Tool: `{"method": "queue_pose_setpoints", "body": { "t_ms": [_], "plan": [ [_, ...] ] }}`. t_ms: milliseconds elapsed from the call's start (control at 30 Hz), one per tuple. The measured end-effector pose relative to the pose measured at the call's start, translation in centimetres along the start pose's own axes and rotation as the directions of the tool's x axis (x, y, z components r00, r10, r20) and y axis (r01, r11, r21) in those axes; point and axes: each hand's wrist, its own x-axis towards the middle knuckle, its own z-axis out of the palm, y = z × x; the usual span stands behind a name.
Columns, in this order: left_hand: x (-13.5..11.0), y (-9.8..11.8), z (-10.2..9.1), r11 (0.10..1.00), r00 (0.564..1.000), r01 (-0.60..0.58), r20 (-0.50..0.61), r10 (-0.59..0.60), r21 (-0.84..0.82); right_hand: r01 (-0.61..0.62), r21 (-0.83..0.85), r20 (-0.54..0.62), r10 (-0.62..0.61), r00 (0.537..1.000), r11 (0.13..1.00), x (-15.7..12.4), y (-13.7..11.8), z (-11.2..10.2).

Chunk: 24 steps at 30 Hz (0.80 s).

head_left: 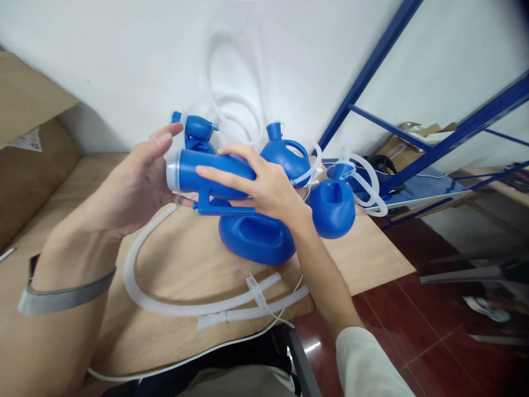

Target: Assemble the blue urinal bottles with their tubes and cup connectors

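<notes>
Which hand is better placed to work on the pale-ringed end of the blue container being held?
Probably the left hand: its fingers cup the pale-ringed end of the blue plastic cylindrical container. The right hand lies across the container's body and seems to steady it, away from that end.

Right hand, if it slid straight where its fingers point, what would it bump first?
Probably the left hand, cupping the white-capped end of the blue container that the right hand holds.

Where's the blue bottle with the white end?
Head view, mid-picture: the blue bottle is held sideways between the left hand and right hand, just above the blue basin on the wooden table.
</notes>
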Motion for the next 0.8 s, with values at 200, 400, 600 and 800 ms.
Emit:
{"method": "queue_pose_setpoints", "body": {
  "t_ms": [200, 400, 600, 800],
  "plan": [
    [-0.5, 1.2, -1.6, 0.997, 0.959, -0.025, 0.28, 0.044, -0.073, -0.002, 0.085, -0.08, 0.009, 0.997, 0.996, 0.0, 0.4, -0.1],
    [0.0, 0.5, -0.5, 0.979, 0.976, -0.198, -0.101, 0.193, -0.045, -0.058, 0.166, -0.133, 0.08, 0.988, 0.984, -0.2, 1.0, -0.7],
    [-0.6, 0.5, 0.0, 0.956, 0.907, -0.238, -0.315, 0.281, 0.169, -0.071, 0.249, -0.122, 0.104, 0.987, 0.966, 0.4, 0.1, -0.1],
    [-2.1, 1.5, 0.6, 0.749, 0.906, -0.243, -0.131, 0.402, 0.616, -0.115, 0.43, -0.087, 0.168, 0.982, 0.895, 0.8, 0.0, 1.4]
  ]
}}
